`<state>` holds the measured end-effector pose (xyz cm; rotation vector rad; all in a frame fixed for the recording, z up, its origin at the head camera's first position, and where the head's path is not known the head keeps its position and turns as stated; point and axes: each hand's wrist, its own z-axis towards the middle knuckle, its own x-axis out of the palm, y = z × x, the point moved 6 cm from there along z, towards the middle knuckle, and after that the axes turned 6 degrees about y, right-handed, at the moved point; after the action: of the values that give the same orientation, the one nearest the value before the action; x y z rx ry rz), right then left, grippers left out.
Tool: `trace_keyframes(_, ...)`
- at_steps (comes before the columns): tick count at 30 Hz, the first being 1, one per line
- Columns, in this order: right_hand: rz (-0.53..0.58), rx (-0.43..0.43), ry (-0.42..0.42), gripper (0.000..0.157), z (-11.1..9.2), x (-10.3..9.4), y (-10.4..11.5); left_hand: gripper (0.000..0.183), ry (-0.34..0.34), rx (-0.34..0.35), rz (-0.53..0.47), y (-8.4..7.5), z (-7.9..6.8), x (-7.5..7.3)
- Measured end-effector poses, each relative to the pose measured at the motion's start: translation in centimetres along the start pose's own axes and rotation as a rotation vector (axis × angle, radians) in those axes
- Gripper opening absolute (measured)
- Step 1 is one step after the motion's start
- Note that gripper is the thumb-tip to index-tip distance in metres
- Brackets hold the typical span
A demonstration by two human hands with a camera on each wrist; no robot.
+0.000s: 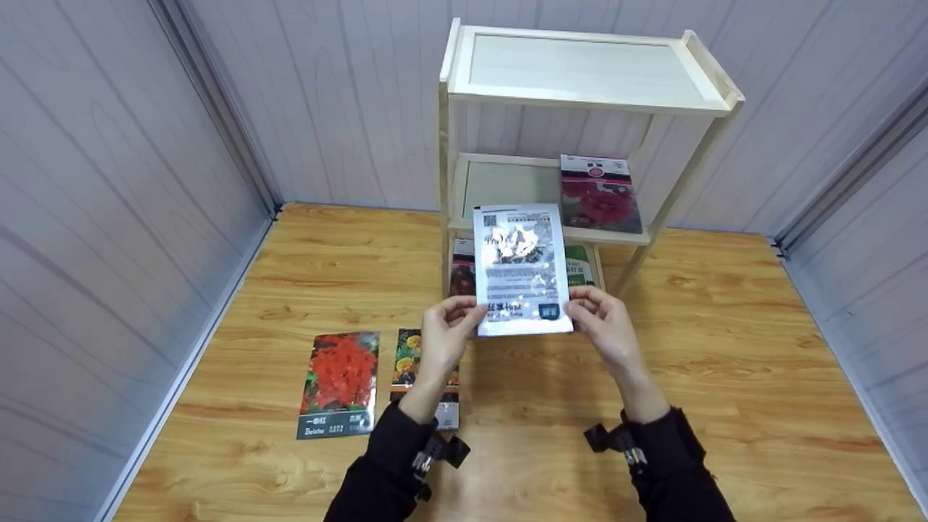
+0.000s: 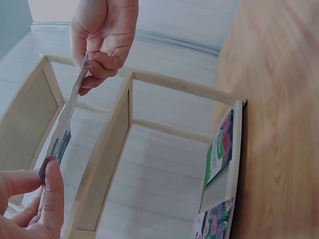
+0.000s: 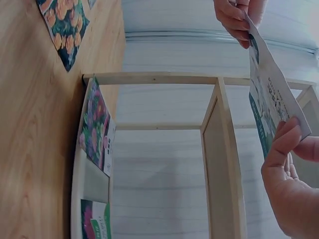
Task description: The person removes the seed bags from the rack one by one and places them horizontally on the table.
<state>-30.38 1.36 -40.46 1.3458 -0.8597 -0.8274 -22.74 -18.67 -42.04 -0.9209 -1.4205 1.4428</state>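
I have one flat, shiny packet pinched by its near end, my left hand at one side edge and my right hand at the other, thumb and fingers closed narrow on the thin edges. It is up in the air in front of the wooden rack, printed side towards me, its far end held by neither hand.

That free end is where I'd expect trouble. The wrist views show a slightly wavy edge, so the packet probably flexes; if I push it against the front of the middle shelf, it could buckle or fold back. A stronger pull from one hand would likely twist it, and the slick surface might slide out of so small a pinch. Glare hides some of the print, so misreading it is possible too.

The pink-flower packet lies at the right of that shelf, near the front edge; a sideways knock could shift it. Below, my packet partly hides a dark packet and a green packet. My left forearm crosses over the orange-flower packet, beside the red-flower packet; dropping that sleeve carelessly might drag it.
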Motion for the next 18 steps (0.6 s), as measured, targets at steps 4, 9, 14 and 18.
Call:
trace_keyframes(4,0.082,-0.009,-0.017,0.018,-1.2,0.1,-1.1,0.017,-0.006,0.009,0.014,0.6,-1.1,0.0)
trace_keyframes(9,0.087,0.026,-0.041,0.019,-2.8,-0.1,-2.8,0.017,-0.006,0.046,0.013,1.3,-2.6,0.4)
trace_keyframes(14,0.096,0.063,-0.043,0.019,-4.2,-0.3,-4.3,0.016,0.005,0.045,0.017,2.3,-3.9,0.7)
trace_keyframes(18,0.108,0.079,-0.046,0.019,-5.1,-0.5,-5.1,0.015,0.014,0.051,0.025,3.0,-4.6,0.9)
